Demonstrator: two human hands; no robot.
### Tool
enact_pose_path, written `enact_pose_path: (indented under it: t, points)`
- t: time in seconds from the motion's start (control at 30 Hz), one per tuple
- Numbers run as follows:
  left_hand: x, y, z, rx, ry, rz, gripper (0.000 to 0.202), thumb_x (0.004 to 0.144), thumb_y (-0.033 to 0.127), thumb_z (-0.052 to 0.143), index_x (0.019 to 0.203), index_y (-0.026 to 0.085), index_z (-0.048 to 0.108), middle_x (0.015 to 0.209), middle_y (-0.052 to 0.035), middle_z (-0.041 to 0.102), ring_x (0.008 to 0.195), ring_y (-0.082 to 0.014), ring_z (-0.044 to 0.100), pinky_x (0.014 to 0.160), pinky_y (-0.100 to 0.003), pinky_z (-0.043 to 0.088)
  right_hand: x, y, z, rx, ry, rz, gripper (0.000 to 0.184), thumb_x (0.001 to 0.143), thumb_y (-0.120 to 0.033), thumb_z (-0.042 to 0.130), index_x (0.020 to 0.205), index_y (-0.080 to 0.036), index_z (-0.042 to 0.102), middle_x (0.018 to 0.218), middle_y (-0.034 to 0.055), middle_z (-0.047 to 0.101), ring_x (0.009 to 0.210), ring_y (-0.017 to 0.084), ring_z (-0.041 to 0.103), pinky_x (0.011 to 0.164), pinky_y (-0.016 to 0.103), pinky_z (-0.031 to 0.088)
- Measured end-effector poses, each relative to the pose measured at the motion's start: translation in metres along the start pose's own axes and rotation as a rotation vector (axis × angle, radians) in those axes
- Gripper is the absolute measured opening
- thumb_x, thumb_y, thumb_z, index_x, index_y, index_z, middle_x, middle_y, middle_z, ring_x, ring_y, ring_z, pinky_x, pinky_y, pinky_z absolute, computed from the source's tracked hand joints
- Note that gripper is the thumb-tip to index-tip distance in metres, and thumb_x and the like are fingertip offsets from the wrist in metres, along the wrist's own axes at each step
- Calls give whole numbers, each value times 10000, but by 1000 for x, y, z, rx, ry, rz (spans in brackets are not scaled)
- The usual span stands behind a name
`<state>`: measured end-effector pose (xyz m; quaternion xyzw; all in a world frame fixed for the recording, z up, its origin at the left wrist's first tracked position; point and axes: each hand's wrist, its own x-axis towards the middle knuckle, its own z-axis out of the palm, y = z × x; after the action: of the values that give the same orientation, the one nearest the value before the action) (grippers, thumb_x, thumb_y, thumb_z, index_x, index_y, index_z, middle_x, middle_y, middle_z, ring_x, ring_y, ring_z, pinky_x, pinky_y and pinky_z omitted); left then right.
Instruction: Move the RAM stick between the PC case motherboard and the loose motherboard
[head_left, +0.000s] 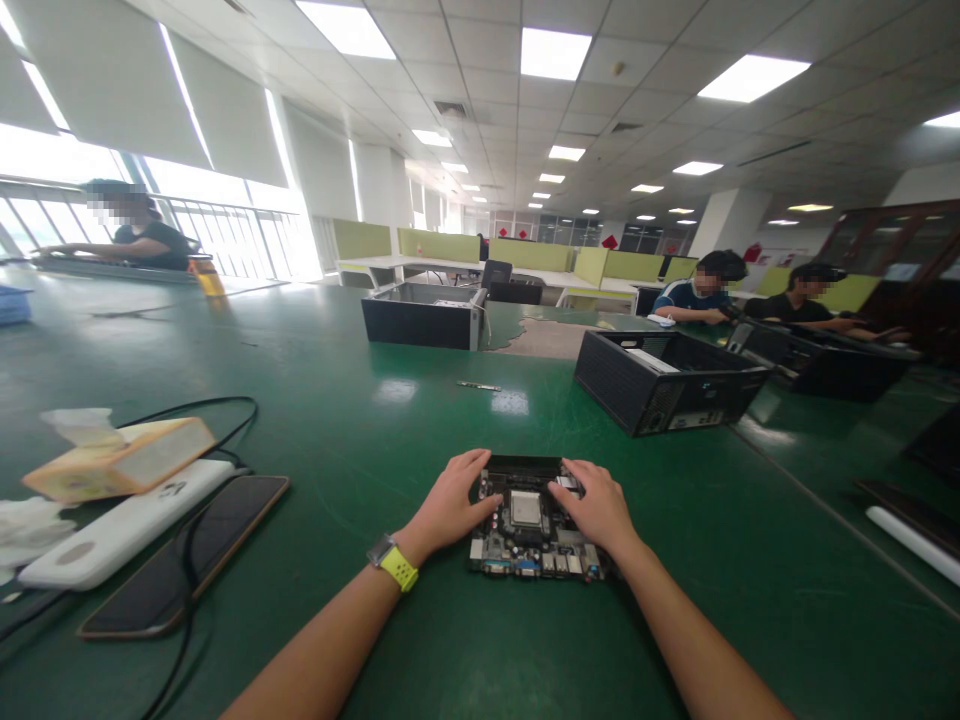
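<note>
A motherboard [536,532] lies on the green table in front of me, its row of ports facing my body. A square silver processor [525,509] sits in the socket at its middle. My left hand [454,502] grips the board's left side, thumb over the top face and fingers at the far corner. On the opposite side, my right hand [598,500] holds the right edge the same way, its thumb reaching inward beside the processor. Along the far edge runs a dark strip [525,465] between both hands. The fingers' undersides are hidden.
Left on the table [337,640]: a tissue pack [161,455], white power bank [127,525], phone [195,560] and black cable. Ahead are a thin strip [478,386] and open computer cases [420,322], [675,385]. Several people sit around the table.
</note>
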<state>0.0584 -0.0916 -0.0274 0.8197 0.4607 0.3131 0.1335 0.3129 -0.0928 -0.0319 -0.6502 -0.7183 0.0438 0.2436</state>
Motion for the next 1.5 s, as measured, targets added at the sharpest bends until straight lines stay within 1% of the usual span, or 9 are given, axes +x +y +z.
enact_pose_path:
  t: [0.17, 0.33, 0.7, 0.87, 1.03, 1.3, 1.5]
  points:
    - [0, -1, 1, 3, 4, 3, 615, 792, 409, 550, 1332, 154, 405, 1365, -117, 417, 1267, -255, 352, 1068, -419, 302, 0, 1, 2, -10, 0, -9, 531, 811, -534, 442, 1221, -213, 542, 1245, 56, 543, 1112, 231, 465, 921, 354, 343]
    - [-1, -3, 3, -4, 3, 15, 616, 790, 400, 553, 1338, 168, 394, 1371, -115, 407, 1262, -257, 356, 1063, -428, 301, 0, 3, 4, -25, -3, -13, 534, 815, -541, 427, 1234, -224, 526, 1250, 56, 541, 1120, 234, 464, 917, 361, 342]
    - [-1, -2, 3, -19, -17, 10, 632, 783, 383, 561, 1349, 174, 375, 1379, -121, 398, 1271, -266, 339, 1064, -446, 283, 0, 1, 2, -17, -2, -7, 535, 816, -538, 428, 1234, -216, 520, 1254, 50, 540, 1125, 238, 459, 927, 370, 336]
    - [-1, -2, 2, -9, -32, 2, 634, 795, 408, 542, 1351, 159, 368, 1388, -124, 388, 1281, -259, 329, 1072, -434, 278, -1, -1, 0, -12, -14, 5, 526, 816, -532, 432, 1233, -224, 523, 1260, 53, 536, 1130, 238, 458, 929, 372, 333]
    - [-1, -1, 2, -23, -29, 0, 635, 785, 391, 556, 1354, 180, 367, 1391, -111, 390, 1281, -262, 335, 1069, -442, 283, 0, -2, -2, -12, -26, 15, 525, 815, -521, 441, 1238, -221, 524, 1264, 58, 534, 1134, 236, 456, 937, 365, 326]
    - [-2, -2, 3, -15, -28, 2, 639, 787, 369, 554, 1354, 151, 357, 1386, -120, 385, 1280, -243, 335, 1079, -410, 276, -1, -1, -2, -18, -25, -7, 530, 819, -529, 428, 1236, -216, 524, 1261, 59, 533, 1125, 238, 459, 928, 368, 335]
    - [-2, -1, 3, -20, -37, 2, 639, 785, 376, 556, 1356, 168, 357, 1383, -117, 393, 1278, -256, 334, 1073, -436, 275, -1, -1, -1, -16, -18, 3, 528, 817, -519, 440, 1241, -215, 518, 1263, 57, 532, 1129, 237, 454, 939, 362, 327]
